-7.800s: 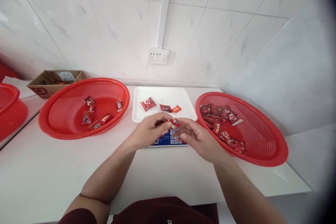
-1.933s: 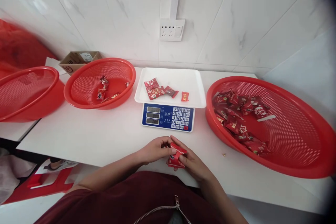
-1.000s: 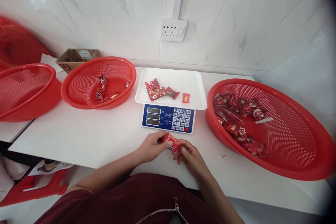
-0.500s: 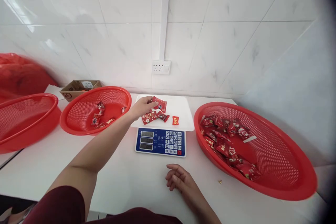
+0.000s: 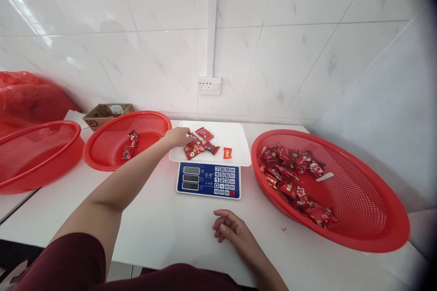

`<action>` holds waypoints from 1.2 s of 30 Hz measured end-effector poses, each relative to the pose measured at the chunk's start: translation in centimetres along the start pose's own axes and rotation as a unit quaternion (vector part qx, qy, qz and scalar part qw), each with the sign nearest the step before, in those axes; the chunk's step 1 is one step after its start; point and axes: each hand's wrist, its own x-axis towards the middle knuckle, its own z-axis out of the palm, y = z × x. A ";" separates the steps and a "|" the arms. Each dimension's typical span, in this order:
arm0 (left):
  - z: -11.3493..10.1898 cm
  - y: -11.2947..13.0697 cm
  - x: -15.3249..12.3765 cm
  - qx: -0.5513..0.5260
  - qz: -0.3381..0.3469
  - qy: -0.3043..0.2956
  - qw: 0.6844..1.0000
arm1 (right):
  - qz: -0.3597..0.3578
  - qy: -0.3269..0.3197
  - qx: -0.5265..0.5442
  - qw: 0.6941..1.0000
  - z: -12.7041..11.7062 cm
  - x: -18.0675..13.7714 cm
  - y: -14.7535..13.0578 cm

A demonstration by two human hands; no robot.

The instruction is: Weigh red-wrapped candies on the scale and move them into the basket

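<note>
My left hand (image 5: 178,138) is over the left side of the white scale tray (image 5: 235,134). Its fingers are pinched at the edge of a small red snack packet (image 5: 194,137), mostly hidden by the hand and its neighbours. Beside it on the tray lie a flat red packet (image 5: 205,133), a patterned red packet (image 5: 195,149), a dark red wrapped sweet (image 5: 212,147) and a small orange-red packet (image 5: 227,153). Below the tray is the scale's blue keypad and display panel (image 5: 209,181). My right hand (image 5: 234,232) rests on the table in front, loosely curled, fingers apart, holding nothing.
On the right a large red basket (image 5: 362,200) holds many red packets. A red basket (image 5: 102,145) with a few packets stands left, near a cardboard box (image 5: 99,116). Another red basket (image 5: 37,159) and a red bag (image 5: 30,100) are further left. A tiny gold scrap (image 5: 284,230) lies on the table.
My left hand has moved left from the flat red packet, which now lies uncovered on the tray, to the tray's left side. My right hand stays in about the same place.
</note>
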 end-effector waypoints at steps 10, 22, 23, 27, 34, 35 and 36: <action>0.1 6.0 -1.9 -0.006 0.187 0.056 0.981 | -0.007 0.015 -0.009 1.000 0.0 0.0 0.1; 1.6 8.3 -2.9 0.097 0.285 0.039 0.953 | -0.011 0.020 -0.005 1.000 -0.2 0.0 0.5; 1.0 7.7 -2.9 0.085 0.279 0.043 0.956 | -0.010 0.020 -0.006 1.000 -0.2 0.0 0.4; -1.8 5.2 -4.7 -0.128 0.247 0.143 0.950 | -0.004 0.022 -0.008 1.000 -0.1 0.0 0.3; -2.6 0.4 -11.8 -0.516 0.194 0.265 0.791 | 0.007 0.020 -0.006 1.000 -0.3 0.0 0.5; -1.6 0.0 -12.7 -0.540 0.180 0.260 0.780 | 0.008 0.021 -0.010 1.000 -0.3 0.0 0.5; -0.3 -0.1 -13.6 -0.557 0.163 0.244 0.777 | 0.009 0.021 -0.018 1.000 -0.2 0.0 0.5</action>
